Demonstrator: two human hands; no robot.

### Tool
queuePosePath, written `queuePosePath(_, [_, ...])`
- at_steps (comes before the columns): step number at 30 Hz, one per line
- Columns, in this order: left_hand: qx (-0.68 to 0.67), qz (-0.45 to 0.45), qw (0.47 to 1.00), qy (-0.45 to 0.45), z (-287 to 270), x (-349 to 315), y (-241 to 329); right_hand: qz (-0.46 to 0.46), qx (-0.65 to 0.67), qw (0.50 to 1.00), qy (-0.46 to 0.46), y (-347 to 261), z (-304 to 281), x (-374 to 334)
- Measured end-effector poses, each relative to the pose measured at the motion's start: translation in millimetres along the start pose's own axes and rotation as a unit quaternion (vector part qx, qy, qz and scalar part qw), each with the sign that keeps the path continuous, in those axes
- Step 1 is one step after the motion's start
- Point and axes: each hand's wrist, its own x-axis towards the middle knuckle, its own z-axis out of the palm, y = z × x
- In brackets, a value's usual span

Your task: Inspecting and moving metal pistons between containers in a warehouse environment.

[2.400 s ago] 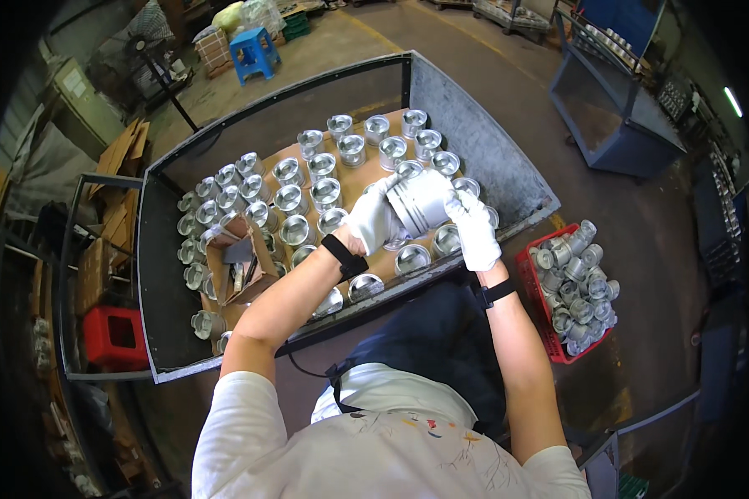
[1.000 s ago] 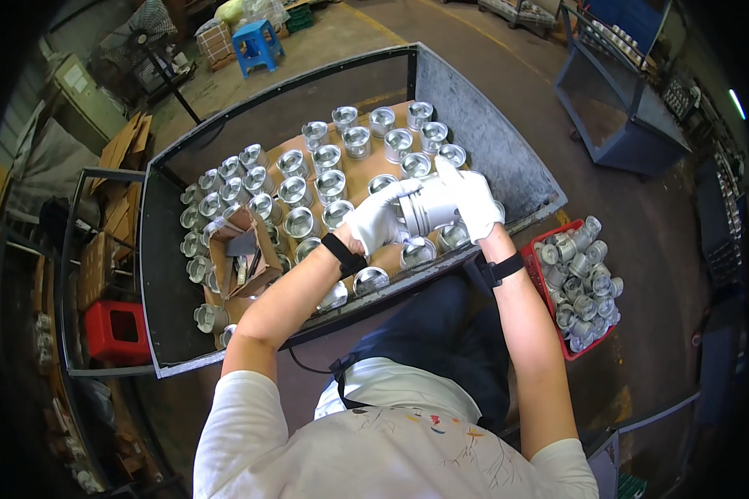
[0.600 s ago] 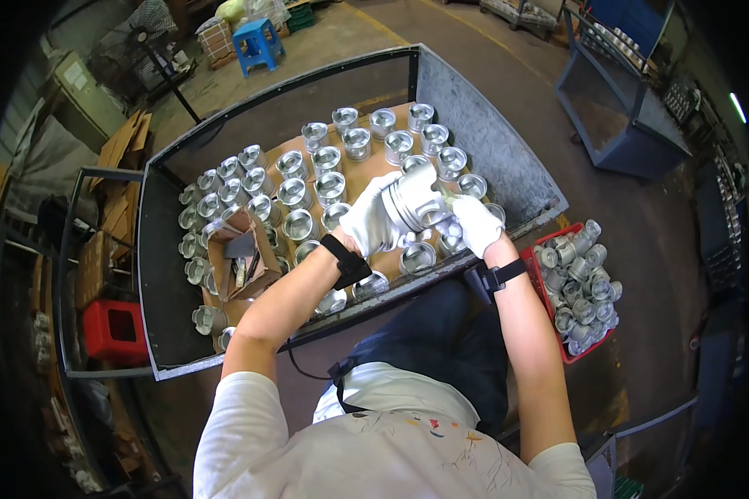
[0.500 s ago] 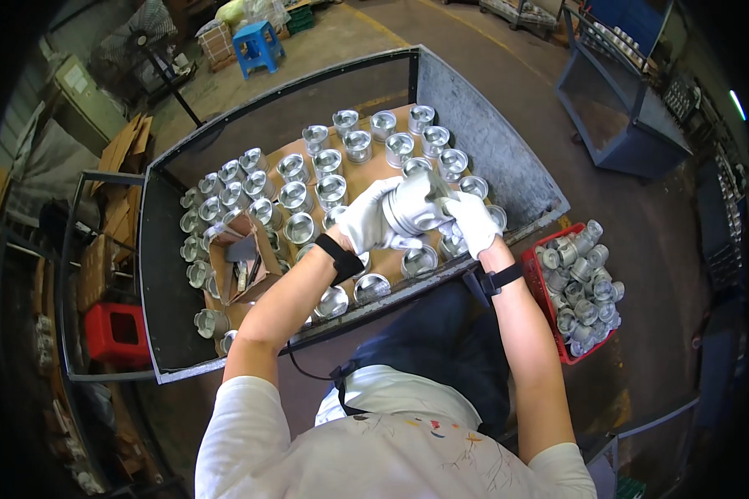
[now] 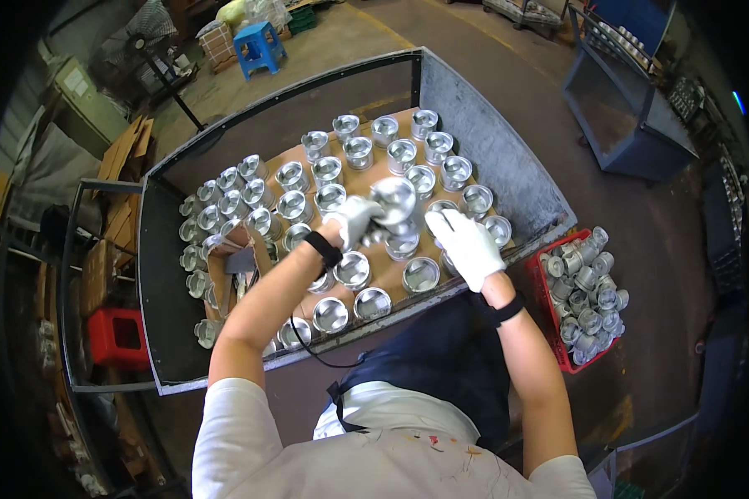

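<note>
My left hand (image 5: 354, 221), in a white glove, grips a shiny metal piston (image 5: 394, 198) by its lower side, above the rows in the cart. The held piston is tilted, its hollow or rounded end facing up, and slightly blurred. Apart from it, to the right, my right hand (image 5: 464, 243) is gloved too, its fingers stretched out over the pistons near the cart's front edge. Beneath both hands, more silvery pistons (image 5: 421, 274) stand in rows on a brown cardboard sheet (image 5: 360, 185). Some of them are hidden by my hands.
The grey metal cart (image 5: 508, 166) has raised walls around the pistons. A small open cardboard box (image 5: 218, 279) stands among the pistons on the left. Right of the cart sits a red crate (image 5: 543, 303) heaped with metal parts. A blue stool (image 5: 259, 50) stands beyond.
My hands have separated: the left holds the piston alone, while the right has let go and drawn back a little toward me. The piston has turned and shifted left.
</note>
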Motion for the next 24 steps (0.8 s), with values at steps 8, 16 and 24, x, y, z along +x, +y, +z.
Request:
queuePosePath(8, [-0.128, 0.05, 0.967, 0.214, -94.2, 101.0, 43.7, 0.192, -0.098, 0.976, 0.022, 24.1, -1.6, -32.5])
queuePosePath(16, [-0.046, -0.123, 0.972, 0.196, -85.2, 206.7, -49.4, 0.163, -0.137, 0.976, 0.054, 30.1, 5.4, -27.5])
queuePosePath(24, [0.066, -0.224, 0.956, 0.174, -89.4, 242.9, -113.1, 0.146, -0.11, 0.981, 0.066, 26.0, 9.7, -16.7])
